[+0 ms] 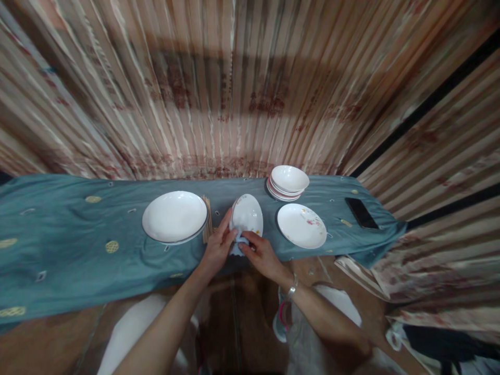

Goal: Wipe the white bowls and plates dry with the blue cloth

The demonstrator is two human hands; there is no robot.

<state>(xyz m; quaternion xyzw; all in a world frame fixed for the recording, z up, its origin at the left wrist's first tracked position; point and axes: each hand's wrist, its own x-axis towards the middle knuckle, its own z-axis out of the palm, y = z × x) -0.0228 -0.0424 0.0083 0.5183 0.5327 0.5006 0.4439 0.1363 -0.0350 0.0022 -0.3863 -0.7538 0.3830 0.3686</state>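
Note:
Just above the table's front edge, a white plate with a small floral pattern (248,212) is tilted up, with my left hand (217,244) gripping its left rim. My right hand (262,254) is closed on a light blue cloth (237,247), which touches the plate's lower edge. A bundle of wooden chopsticks (207,219) lies left of the plate, partly behind my left hand. Farther left is a large white dish with a dark rim (174,214). To the right lies another floral plate (300,226).
Behind the right-hand plate stands a stack of white bowls and plates (289,179). A black phone (361,212) lies near the right end of the blue-green tablecloth (86,250). Patterned curtains (195,94) hang behind the table and along the right side.

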